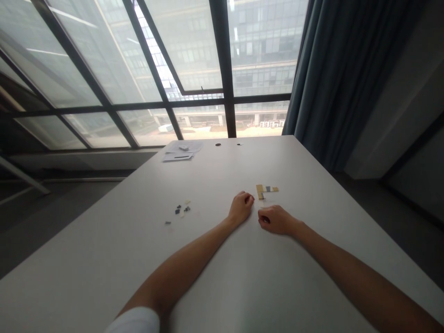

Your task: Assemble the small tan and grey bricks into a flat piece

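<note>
My left hand [241,206] rests on the white table [243,277] with its fingers curled into a loose fist. My right hand [275,219] lies beside it, fingers also curled inward. I cannot make out anything inside either fist. Just beyond both hands lies a small flat assembly of tan, grey and orange bricks [265,190], close to my left knuckles but apart from them. A scatter of small dark and pale loose pieces [182,210] lies on the table to the left of my left hand.
White papers with a small object on top [182,151] lie at the table's far edge. Two dark round holes [227,144] sit nearby. A large window [156,69] is behind the table, a dark curtain [343,78] at the right.
</note>
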Demonstrator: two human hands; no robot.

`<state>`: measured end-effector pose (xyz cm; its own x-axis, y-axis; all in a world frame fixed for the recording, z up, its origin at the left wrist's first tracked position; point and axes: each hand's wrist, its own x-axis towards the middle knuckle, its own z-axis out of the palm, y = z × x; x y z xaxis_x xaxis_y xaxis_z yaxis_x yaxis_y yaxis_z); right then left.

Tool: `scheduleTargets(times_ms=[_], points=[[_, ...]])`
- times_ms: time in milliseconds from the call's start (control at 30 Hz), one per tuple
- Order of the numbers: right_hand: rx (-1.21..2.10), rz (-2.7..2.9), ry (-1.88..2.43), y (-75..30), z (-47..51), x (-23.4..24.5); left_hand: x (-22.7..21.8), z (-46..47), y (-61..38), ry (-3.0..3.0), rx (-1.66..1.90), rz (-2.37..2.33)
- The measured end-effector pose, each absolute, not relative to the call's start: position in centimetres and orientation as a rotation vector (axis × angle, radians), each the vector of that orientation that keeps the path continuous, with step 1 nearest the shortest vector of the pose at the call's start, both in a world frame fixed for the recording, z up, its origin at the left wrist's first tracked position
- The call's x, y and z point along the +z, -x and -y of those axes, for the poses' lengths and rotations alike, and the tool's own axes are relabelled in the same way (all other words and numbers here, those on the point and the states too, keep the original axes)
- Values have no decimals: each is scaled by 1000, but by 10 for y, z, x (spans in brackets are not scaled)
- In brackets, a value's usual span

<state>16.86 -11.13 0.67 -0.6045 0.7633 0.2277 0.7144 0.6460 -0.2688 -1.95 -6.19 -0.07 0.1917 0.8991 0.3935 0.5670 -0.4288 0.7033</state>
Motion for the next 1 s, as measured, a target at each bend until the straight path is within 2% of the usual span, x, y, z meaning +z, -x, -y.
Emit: scheduleTargets(times_ms=[367,600,833,1000], points=[[237,2545,1159,-169,110,3,54,43,49,-2067,1132,-1454],[276,2552,1152,-170,109,1,83,64,139,-2287,969,-1540],[277,2545,1166,-171,109,-1,68,87,258,-2343,710,-1837],[315,2520,1208,-173,107,-4,42,99,296,-2373,523,-1911]])
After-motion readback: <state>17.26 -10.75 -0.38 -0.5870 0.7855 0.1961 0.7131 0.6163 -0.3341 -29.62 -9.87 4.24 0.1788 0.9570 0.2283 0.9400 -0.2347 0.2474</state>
